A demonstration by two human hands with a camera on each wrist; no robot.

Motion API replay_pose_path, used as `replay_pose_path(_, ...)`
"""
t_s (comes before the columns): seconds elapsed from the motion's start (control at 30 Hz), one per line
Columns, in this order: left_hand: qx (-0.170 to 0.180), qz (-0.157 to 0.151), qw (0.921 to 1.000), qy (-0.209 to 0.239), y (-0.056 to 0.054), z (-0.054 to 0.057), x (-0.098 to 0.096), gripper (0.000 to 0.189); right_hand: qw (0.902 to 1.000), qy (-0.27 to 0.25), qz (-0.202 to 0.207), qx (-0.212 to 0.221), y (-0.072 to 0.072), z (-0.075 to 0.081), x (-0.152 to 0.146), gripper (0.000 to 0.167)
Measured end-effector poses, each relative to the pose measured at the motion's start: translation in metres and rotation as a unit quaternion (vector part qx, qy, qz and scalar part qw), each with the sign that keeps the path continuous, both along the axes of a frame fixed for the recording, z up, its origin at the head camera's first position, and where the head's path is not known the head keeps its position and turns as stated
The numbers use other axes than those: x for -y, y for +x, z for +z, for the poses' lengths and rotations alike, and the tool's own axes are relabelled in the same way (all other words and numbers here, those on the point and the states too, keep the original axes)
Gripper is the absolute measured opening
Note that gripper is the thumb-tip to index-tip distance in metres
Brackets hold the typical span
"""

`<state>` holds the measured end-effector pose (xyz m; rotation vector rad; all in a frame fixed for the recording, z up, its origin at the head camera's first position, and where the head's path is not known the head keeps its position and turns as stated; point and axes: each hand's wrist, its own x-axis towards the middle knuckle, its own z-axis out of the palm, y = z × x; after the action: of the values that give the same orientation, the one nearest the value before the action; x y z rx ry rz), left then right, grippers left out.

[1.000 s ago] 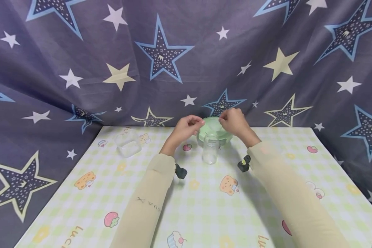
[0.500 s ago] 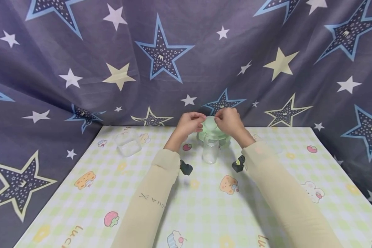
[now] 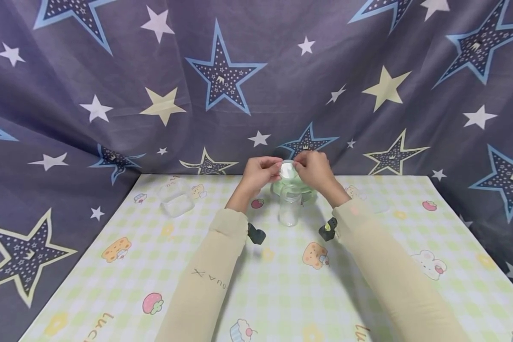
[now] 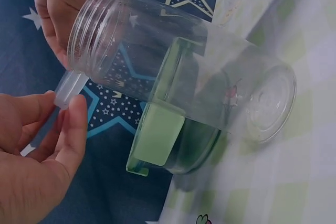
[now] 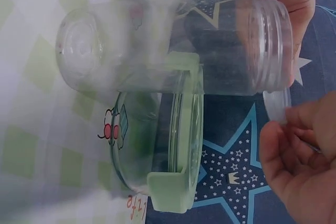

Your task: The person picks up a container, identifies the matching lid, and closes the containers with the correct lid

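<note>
A translucent round lid [image 3: 288, 170] is pinched between both hands, its rim showing pale in the left wrist view. My left hand [image 3: 258, 175] grips its left side with thumb and fingers, and my right hand [image 3: 315, 170] pinches the right side. Just below stands a clear jar [image 4: 173, 66], upright, with a bare threaded neck close to the lid. Behind the jar sits a round glass food container [image 5: 139, 129] with a green clip-on lid [image 4: 160, 129]; the hands and jar partly cover it in the head view.
Toward the back left of the table stands a clear squarish container [image 3: 177, 203]. A faint flat transparent piece [image 3: 380, 205] lies beside the right sleeve. The checked tablecloth [image 3: 282, 294] covers the table up to a starry curtain [image 3: 222, 42] at the back.
Both hands have drawn closer together, the right one shifting left, and the lid has come to sit above the jar's neck. It now reflects bright white. Jar and containers stay put.
</note>
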<state>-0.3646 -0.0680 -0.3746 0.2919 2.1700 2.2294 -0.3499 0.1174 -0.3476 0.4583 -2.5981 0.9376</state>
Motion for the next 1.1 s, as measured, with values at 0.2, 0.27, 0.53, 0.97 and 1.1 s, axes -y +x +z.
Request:
replay_pose_path(0.2, -0.030, 0.010, 0.9995, 0.003, 0.001, -0.003, 0.001, 0.025, 0.9896, -0.111, 0.049, 0.077, -0.002, -0.009, -0.008, 0.021)
replay_pose_path(0.27, -0.038, 0.008, 0.9992, 0.001, 0.001, -0.004, 0.001, 0.026, 0.9788, -0.155, 0.069, 0.114, -0.004, -0.011, -0.011, 0.024)
replay_pose_path(0.53, -0.068, 0.008, 0.9976, -0.001, 0.000, -0.004, -0.001, 0.024, 0.9423, -0.246, 0.105, 0.202, -0.007, -0.013, -0.021, 0.030)
replay_pose_path(0.97, -0.105, -0.033, 0.9927, -0.048, -0.001, -0.007, 0.004, 0.029, 0.9507, -0.235, 0.102, 0.175, -0.004, -0.015, -0.026, 0.026)
replay_pose_path(1.1, -0.143, -0.034, 0.9832, -0.108, -0.002, -0.007, 0.006, 0.027, 0.9515, -0.240, 0.105, 0.161, -0.003, -0.019, -0.027, 0.028)
